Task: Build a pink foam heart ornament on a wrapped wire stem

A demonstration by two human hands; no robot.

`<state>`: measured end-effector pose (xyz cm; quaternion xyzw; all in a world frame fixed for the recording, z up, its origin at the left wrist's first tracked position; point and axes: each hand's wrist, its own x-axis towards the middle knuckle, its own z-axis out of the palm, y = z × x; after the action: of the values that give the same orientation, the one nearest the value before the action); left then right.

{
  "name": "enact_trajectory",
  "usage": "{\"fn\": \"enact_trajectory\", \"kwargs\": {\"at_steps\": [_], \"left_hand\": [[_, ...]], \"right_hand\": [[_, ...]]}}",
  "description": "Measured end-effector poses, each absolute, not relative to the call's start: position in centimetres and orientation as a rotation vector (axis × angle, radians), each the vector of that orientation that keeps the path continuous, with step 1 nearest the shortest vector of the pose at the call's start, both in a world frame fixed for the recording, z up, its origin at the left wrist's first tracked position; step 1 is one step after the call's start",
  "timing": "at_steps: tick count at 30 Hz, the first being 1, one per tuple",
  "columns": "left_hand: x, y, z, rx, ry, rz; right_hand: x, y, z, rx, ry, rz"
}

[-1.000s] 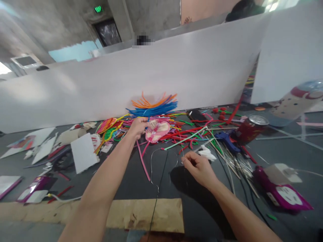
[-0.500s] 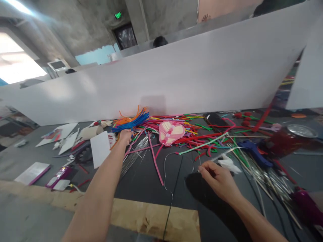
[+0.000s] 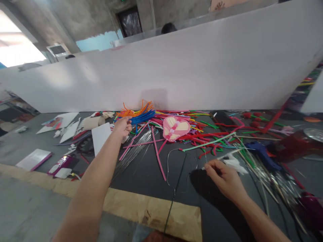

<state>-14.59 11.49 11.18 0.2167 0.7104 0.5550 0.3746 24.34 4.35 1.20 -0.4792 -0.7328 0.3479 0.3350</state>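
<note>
Up close, a strip of brown cardboard (image 3: 151, 210) runs along the edge of the dark tabletop (image 3: 141, 185), and here's the right hand (image 3: 224, 178), pinched narrow, its fingertips (image 3: 208, 165) closed on what looks like a thin wire (image 3: 205, 156), though it's too fine to be sure. Just beside it sits a crumpled white tissue (image 3: 234, 164), with a blue glue gun (image 3: 262, 151) beyond that. Over on the left, the left hand (image 3: 122, 127) is wrapped tight around a bundle of blue and orange pipe cleaners (image 3: 140, 114), right up against a white card (image 3: 101, 137). Between the hands lies a long black stem (image 3: 178, 181) with a looped silver wire (image 3: 168, 166) near its top. Farther out, a pink heart-shaped frame (image 3: 176, 128) rests on a tangled heap of colourful pipe cleaners (image 3: 202, 134), and a tall white partition (image 3: 151, 70) closes off the back of the table.
</note>
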Motion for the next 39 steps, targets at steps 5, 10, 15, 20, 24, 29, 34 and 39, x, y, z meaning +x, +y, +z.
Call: {"fn": "enact_trajectory", "kwargs": {"at_steps": [5, 10, 15, 20, 24, 29, 34, 39], "left_hand": [[-9.9, 7.5, 11.1, 0.649, 1.548, 1.298], [-5.0, 4.8, 6.0, 0.877, 1.501, 1.004], [-4.7, 5.3, 3.9, 1.117, 1.720, 0.928], [-4.9, 5.0, 5.6, 1.647, 1.966, 0.961], [-2.4, 5.2, 5.6, 2.293, 2.014, 0.611], [1.3, 7.2, 3.4, 2.325, 1.890, 0.254], [1.9, 8.3, 2.9, 2.247, 1.830, 0.298], [0.6, 7.4, 3.6, 2.064, 1.834, 0.464]], "right_hand": [[24.4, 4.6, 1.5, -1.277, -1.818, 0.957], [24.6, 5.0, 2.4, -1.301, -1.639, 1.153], [25.0, 4.7, 4.1, -1.311, -1.607, 1.212], [25.3, 3.8, 4.8, -1.408, -1.893, 1.184], [25.2, 3.9, 3.9, -1.533, -2.130, 0.862], [25.1, 4.7, 3.4, -1.781, -2.310, 0.598], [24.5, 5.0, 4.2, -1.889, -2.373, 0.374], [21.2, 5.8, 4.7, -1.524, -2.316, 0.692]]}}
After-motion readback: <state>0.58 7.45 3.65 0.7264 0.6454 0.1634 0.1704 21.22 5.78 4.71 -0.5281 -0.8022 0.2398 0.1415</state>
